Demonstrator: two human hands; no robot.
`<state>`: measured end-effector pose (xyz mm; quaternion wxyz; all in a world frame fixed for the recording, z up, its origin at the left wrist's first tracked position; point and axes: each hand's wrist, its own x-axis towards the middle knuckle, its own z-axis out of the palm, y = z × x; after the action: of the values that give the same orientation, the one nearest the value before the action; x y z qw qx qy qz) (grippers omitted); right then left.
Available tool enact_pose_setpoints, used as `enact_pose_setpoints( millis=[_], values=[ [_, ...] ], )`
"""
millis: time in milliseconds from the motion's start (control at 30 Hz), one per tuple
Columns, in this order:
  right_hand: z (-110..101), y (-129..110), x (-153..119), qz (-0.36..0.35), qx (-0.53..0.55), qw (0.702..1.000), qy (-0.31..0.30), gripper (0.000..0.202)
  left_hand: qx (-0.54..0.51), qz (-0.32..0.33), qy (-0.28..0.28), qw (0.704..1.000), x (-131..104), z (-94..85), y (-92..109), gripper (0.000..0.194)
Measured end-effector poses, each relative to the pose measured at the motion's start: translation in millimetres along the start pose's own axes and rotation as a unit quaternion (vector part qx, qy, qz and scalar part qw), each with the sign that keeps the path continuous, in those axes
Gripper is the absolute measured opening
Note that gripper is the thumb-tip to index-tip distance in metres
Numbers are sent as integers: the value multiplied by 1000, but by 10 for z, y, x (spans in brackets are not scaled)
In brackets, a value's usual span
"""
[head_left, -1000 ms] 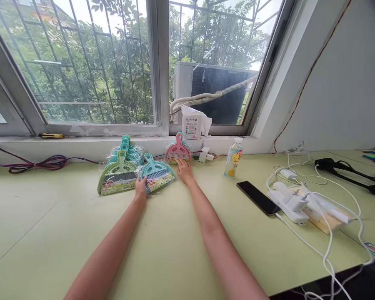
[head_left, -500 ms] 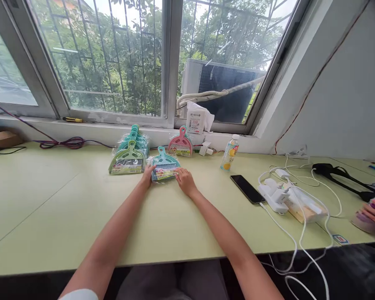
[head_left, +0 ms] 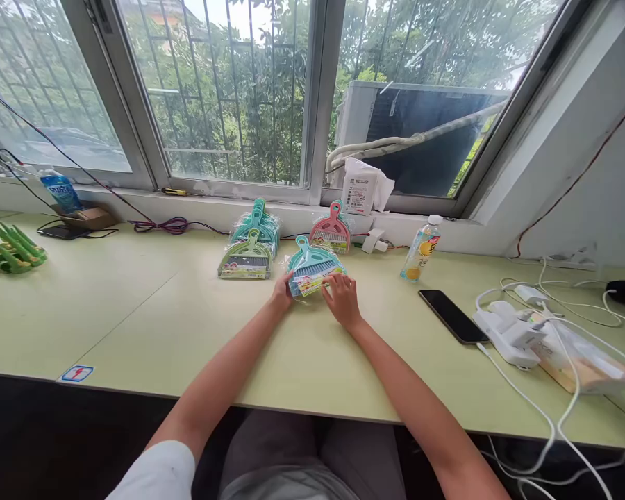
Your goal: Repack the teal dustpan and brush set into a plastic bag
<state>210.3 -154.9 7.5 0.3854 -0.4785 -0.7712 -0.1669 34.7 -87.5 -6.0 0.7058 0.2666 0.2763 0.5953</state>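
Head view, teal dustpan set [head_left: 312, 267] between 2 hands, left hand [head_left: 282, 293], right hand [head_left: 342, 300], both grasping it

Teal dustpan [head_left: 312, 264] (colourful label), green dustpan [head_left: 246, 258], pink dustpan [head_left: 332, 235], pale-green table [head_left: 135, 305].

I note the teal dustpan set [head_left: 312, 267] is moulded plastic, sealed in clear glossy film with a printed paper label; the green dustpan set [head_left: 246, 258] and the pink dustpan set [head_left: 332, 235] show the same plastic and crinkled, shiny wrap; the table [head_left: 135, 305] is a smooth, matt pale-green laminate; the phone [head_left: 453, 316] presents a black glossy glass face; the bottle [head_left: 421, 248] is clear plastic with a glossy label; the power strip [head_left: 510, 333] is smooth white plastic; the window frame [head_left: 317, 104] looks like painted metal, its finish scuffed.
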Motion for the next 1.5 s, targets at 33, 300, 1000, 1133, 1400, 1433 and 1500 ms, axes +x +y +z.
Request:
enact_pose_setpoints(
  millis=[33, 300, 1000, 1133, 1400, 1433, 1500],
  values=[
    [4, 9, -1, 13, 17, 1000, -6, 20, -7, 3, 15, 1000, -6, 8, 6, 40],
    [197, 165, 22, 337, 454, 822, -66, 44, 34, -5, -31, 999, -126, 99, 87, 40],
    [-162, 453, 132, 404, 613, 678, -37, 38, 298, 90, 22, 950, -46, -12, 362, 39],
    [-227, 424, 178, 391, 623, 676, -36, 39, 280, 138, 50, 949, -85, 76, 457, 39],
    [-274, 442, 126, 345, 586, 715, -165, 49, 493, 298, 37, 817, -146, 15, 601, 38],
    [-275, 422, 123, 338, 583, 716, -182, 49, 513, 281, 27, 811, -127, 1, 588, 36],
    [-282, 387, 123, 330, 582, 715, -201, 50, 508, 260, 24, 821, -68, -28, 554, 31]
  ],
)
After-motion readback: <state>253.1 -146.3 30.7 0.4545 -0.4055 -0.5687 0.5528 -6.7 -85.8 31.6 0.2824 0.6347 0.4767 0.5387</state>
